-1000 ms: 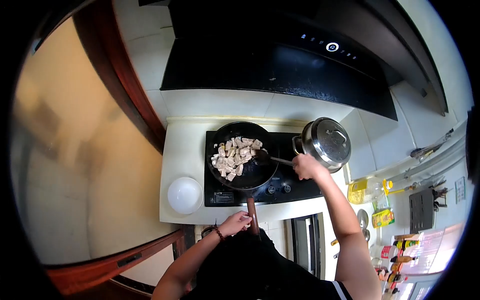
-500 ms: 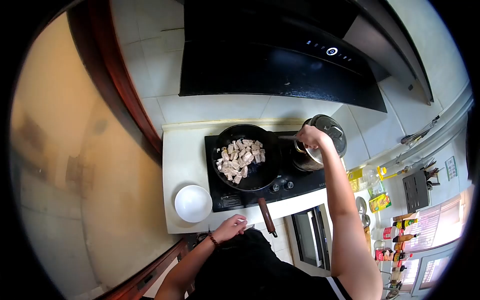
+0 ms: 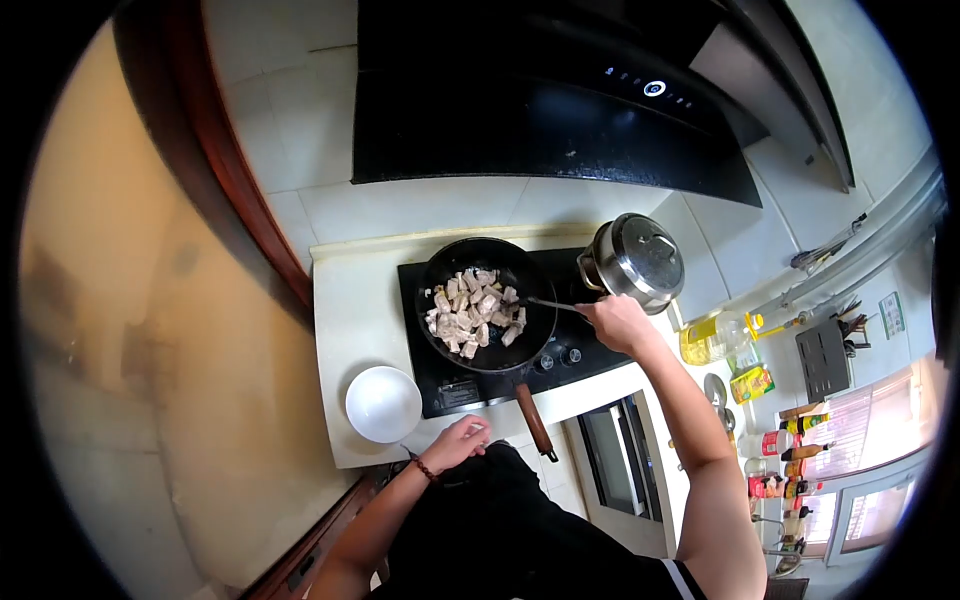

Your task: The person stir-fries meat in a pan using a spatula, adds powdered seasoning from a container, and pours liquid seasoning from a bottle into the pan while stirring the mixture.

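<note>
Spatula (image 3: 545, 302) gripped in your R hand (image 3: 615, 322), tip among meat cubes (image 3: 472, 312) in pan (image 3: 440, 345) on hob. L hand (image 3: 458, 440) loosely curled at counter edge, off pan handle (image 3: 533, 420). Steady handle w/ L; stir shallow.

A home kitchen here: black hob (image 3: 560, 350) set in a pale bench (image 3: 350, 310), extractor hood (image 3: 550, 120) on the far tiled wall, oven door (image 3: 610, 460) below, sauce bottles (image 3: 790, 440) lined up right.
</note>
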`<state>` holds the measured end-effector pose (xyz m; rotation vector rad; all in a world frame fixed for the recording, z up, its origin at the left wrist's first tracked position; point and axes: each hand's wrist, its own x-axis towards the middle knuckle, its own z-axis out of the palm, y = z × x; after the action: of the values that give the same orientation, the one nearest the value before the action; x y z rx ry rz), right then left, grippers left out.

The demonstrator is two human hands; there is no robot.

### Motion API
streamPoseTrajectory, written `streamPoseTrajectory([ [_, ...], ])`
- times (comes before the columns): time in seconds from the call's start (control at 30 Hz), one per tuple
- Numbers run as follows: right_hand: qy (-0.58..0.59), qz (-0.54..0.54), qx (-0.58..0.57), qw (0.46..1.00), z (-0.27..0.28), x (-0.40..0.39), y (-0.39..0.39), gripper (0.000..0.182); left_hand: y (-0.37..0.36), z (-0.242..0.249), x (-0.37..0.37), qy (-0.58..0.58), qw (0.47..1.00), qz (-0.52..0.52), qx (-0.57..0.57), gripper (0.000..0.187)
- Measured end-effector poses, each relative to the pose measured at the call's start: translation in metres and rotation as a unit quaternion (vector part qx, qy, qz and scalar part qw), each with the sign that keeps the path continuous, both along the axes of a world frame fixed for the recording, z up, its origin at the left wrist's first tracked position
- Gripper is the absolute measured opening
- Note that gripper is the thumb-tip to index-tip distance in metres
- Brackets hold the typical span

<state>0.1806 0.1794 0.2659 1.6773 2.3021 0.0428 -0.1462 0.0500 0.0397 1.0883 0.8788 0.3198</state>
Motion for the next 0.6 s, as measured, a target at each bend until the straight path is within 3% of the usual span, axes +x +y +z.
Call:
streamPoseTrajectory([
  [0.07,-0.011,-0.008,0.023,1.000,-0.013,-0.019,-0.005,0.048,-0.002,-0.020,0.008,-0.061,0.998,0.018,-0.020,0.029],
  [0.2,0.008,0.074,0.028,0.997,-0.044,-0.032,-0.018,0.051,-0.002,-0.019,0.019,-0.061,0.998,-0.006,-0.011,0.030],
  [0.4,-0.062,0.035,0.012,0.997,-0.003,0.007,-0.041,0.033,-0.001,-0.016,0.008,-0.046,0.999,0.019,-0.016,0.030],
  [0.43,-0.048,0.065,0.055,0.995,-0.003,0.014,-0.040,0.030,-0.001,-0.017,0.006,-0.047,0.999,0.017,-0.013,0.031],
  [0.6,-0.064,0.043,0.003,0.997,0.011,-0.008,-0.041,0.030,-0.003,-0.016,-0.003,-0.042,0.998,0.024,-0.026,0.030],
])
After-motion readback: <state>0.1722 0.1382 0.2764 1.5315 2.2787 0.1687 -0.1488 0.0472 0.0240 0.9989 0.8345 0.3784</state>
